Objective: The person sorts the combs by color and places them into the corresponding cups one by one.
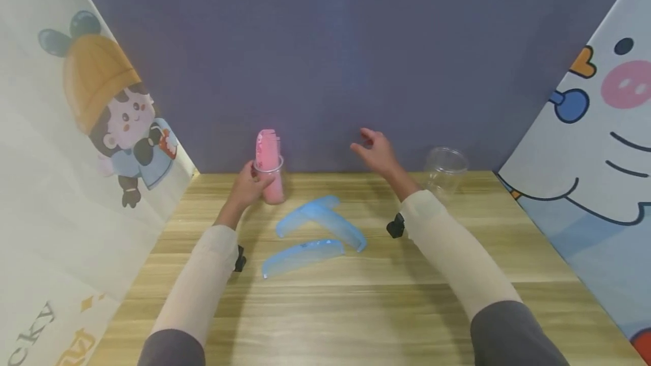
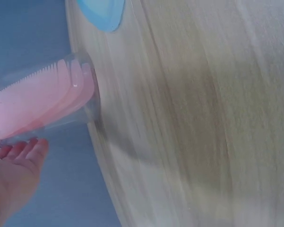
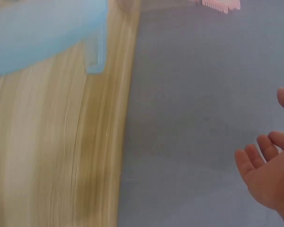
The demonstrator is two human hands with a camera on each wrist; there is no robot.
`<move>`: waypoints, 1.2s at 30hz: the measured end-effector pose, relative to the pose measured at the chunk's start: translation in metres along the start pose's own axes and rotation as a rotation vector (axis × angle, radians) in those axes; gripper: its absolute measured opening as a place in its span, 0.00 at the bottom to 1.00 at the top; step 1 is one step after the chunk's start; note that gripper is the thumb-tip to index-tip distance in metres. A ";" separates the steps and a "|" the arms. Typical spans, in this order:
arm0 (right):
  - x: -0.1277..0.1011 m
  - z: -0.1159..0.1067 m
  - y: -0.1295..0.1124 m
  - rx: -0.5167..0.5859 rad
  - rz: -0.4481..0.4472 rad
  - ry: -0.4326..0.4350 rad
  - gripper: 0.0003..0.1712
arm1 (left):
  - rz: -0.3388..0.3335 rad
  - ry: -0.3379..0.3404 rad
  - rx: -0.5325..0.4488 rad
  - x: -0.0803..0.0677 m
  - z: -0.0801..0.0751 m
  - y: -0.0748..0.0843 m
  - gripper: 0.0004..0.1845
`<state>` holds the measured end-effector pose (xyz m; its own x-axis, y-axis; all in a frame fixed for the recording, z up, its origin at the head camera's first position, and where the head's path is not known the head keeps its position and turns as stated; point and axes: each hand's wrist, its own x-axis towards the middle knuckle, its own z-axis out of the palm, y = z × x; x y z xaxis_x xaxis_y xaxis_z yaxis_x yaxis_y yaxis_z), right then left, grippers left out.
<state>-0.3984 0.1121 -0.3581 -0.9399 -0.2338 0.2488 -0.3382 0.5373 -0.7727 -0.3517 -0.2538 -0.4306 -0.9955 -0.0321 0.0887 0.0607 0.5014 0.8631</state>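
At the left back of the table, my left hand (image 1: 247,188) grips a clear plastic cup (image 1: 281,164) near its rim, thumb across the front. Several pink combs (image 1: 267,150) stand upright in that cup, their upper ends sticking out above it. In the left wrist view the pink combs (image 2: 47,97) show through the cup wall, ends down near the cup's bottom. My right hand (image 1: 378,154) is raised in front of the backdrop, fingers loosely bent and holding nothing. Between the hands lie three blue combs: two crossed ones (image 1: 338,225) and a single one (image 1: 303,256) nearer me.
A second clear cup (image 1: 445,177) stands at the right back, partly behind my right forearm. A grey-blue panel (image 1: 325,61) rises along the table's (image 1: 325,321) back edge. Printed side panels with cartoon figures flank the table left and right.
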 end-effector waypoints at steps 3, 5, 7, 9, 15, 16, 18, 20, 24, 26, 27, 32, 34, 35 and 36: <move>-0.007 -0.011 0.007 -0.045 -0.010 0.047 0.39 | 0.011 -0.006 0.022 -0.002 0.000 0.002 0.44; -0.012 -0.018 0.013 -0.065 -0.006 0.092 0.40 | 0.019 -0.006 0.050 -0.003 0.000 0.003 0.44; -0.017 -0.025 0.020 -0.089 -0.005 0.147 0.39 | 0.016 -0.011 0.086 -0.004 -0.001 0.005 0.45; -0.022 -0.032 0.028 -0.111 0.013 0.198 0.39 | -0.006 -0.019 0.136 -0.008 -0.002 0.007 0.47; -0.039 -0.053 0.048 -0.155 0.080 0.346 0.39 | -0.011 -0.076 0.283 -0.026 -0.005 0.018 0.45; -0.041 -0.056 0.051 -0.163 0.085 0.375 0.39 | 0.013 -0.087 0.306 -0.029 -0.005 0.020 0.43; -0.047 -0.063 0.057 -0.185 0.096 0.428 0.39 | 0.083 -0.122 0.353 -0.035 -0.003 0.022 0.38; -0.052 -0.071 0.062 -0.212 0.111 0.469 0.41 | 0.139 -0.169 0.410 -0.042 -0.001 0.023 0.35; -0.060 -0.087 0.071 -0.252 0.161 0.512 0.48 | 0.180 -0.249 0.540 -0.055 0.000 0.026 0.37; -0.064 -0.094 0.076 -0.249 0.195 0.504 0.53 | 0.179 -0.274 0.559 -0.062 -0.001 0.028 0.37; -0.066 -0.097 0.079 -0.241 0.214 0.493 0.55 | 0.178 -0.286 0.565 -0.064 -0.001 0.029 0.36; -0.075 -0.107 0.097 -0.177 0.315 0.420 0.64 | 0.154 -0.370 0.635 -0.081 -0.001 0.027 0.32; -0.078 -0.109 0.104 -0.143 0.349 0.393 0.66 | 0.141 -0.408 0.660 -0.087 0.002 0.025 0.33; -0.079 -0.110 0.108 -0.121 0.362 0.379 0.68 | 0.135 -0.425 0.663 -0.091 0.003 0.024 0.32; -0.081 -0.110 0.110 -0.085 0.372 0.362 0.69 | 0.135 -0.440 0.660 -0.095 0.005 0.023 0.32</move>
<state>-0.3648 0.2798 -0.3991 -0.9480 0.2727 0.1640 0.0335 0.5980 -0.8008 -0.2564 -0.2355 -0.4218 -0.9283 0.3398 -0.1510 0.2642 0.8885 0.3752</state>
